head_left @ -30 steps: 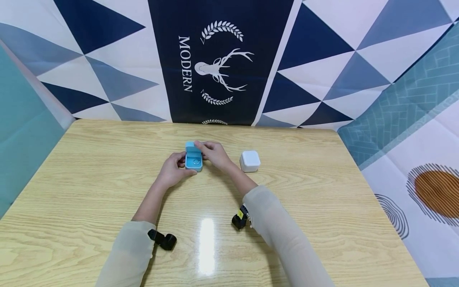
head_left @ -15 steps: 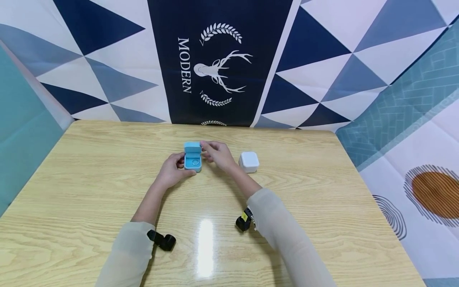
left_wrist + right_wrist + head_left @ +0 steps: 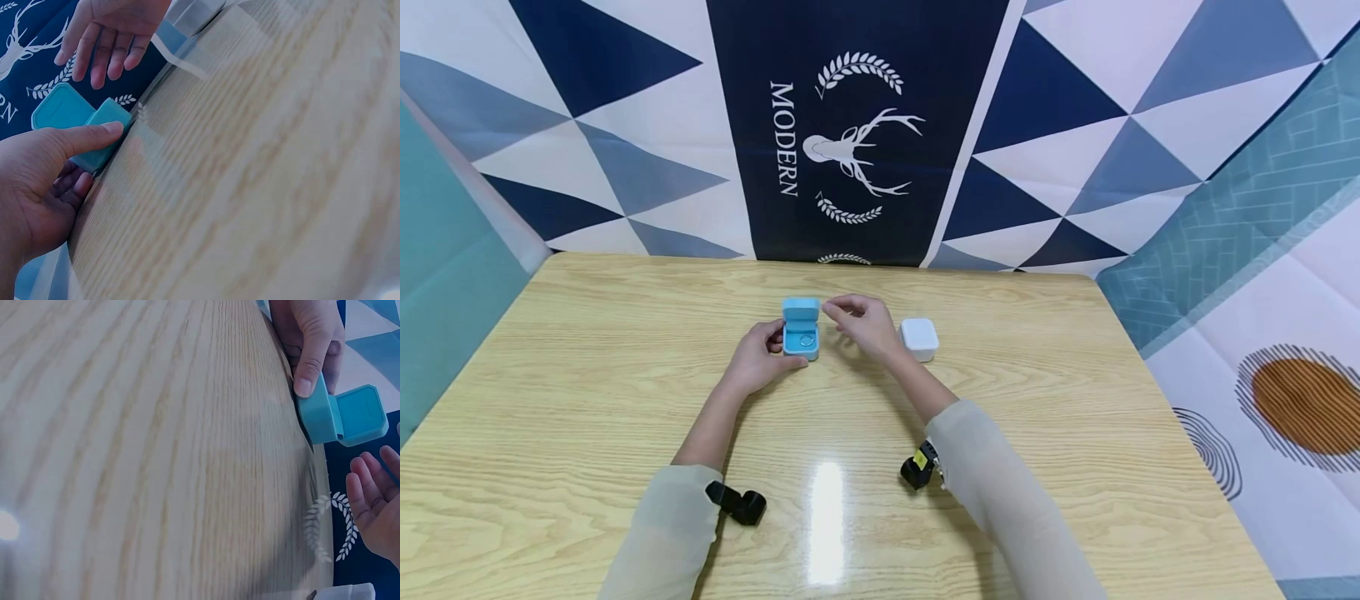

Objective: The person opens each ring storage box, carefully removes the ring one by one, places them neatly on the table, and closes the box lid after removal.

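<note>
A turquoise ring box (image 3: 801,315) stands on the table with its lid raised. Inside its lower half a silver ring (image 3: 807,340) shows in the head view. My left hand (image 3: 758,358) grips the box from the left, thumb across the near side and fingers at the far side; the left wrist view shows the thumb lying on the box's base (image 3: 100,147). To the right of the lid is my right hand (image 3: 863,325), apart from the box and holding nothing. Its fingers (image 3: 369,487) are loosely bent, close to the lid in the right wrist view.
A white rounded box (image 3: 920,337) sits just right of my right hand. All of this is on a wooden table (image 3: 625,333), near its back edge. A patterned cloth backdrop (image 3: 865,125) rises right behind that edge.
My right hand has let go of the ring box's lid and drawn back to the right. The lid stays raised, and the left hand keeps its grip on the box.
</note>
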`<state>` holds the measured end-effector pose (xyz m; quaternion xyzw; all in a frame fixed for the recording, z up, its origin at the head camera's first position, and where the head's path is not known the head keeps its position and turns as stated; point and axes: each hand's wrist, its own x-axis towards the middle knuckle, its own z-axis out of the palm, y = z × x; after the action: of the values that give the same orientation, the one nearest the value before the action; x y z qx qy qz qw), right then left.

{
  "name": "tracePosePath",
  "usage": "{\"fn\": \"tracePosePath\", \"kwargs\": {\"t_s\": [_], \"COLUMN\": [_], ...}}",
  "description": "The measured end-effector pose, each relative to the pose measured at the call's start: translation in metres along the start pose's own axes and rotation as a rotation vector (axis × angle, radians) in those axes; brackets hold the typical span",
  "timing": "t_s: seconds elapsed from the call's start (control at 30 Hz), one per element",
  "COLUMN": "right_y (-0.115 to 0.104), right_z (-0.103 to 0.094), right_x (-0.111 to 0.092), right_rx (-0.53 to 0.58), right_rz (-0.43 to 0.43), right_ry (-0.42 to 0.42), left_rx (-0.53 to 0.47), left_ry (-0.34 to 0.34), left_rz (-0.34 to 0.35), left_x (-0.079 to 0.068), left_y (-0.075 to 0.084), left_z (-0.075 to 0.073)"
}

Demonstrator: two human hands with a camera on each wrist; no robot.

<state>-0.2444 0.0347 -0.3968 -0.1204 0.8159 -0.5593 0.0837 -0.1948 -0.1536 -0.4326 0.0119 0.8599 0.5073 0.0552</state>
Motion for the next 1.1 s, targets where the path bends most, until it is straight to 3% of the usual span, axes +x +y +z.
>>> {"fn": "tracePosePath", "kwargs": {"t_s": [0.4,0.83,1.1], "right_y": [-0.005,-0.008,-0.005], "right_z": [0.000,0.005,0.010], "right_x": [-0.005,-0.011,-0.011], "right_rx": [-0.219,-0.442,-0.595], "right_rz": [-0.131,-0.223,-0.222], "right_ry": [-0.001,-0.115,-0.182], "left_rx": [0.003,-0.005,-0.017], "left_ry": [0.003,0.002,0.001], "left_rz": [-0.014,-0.022,-0.027], "left_x": [-0.001,-0.002,-0.002], "left_y": [-0.001,0.000,0.001], "left_z": [-0.002,-0.001,0.000]}}
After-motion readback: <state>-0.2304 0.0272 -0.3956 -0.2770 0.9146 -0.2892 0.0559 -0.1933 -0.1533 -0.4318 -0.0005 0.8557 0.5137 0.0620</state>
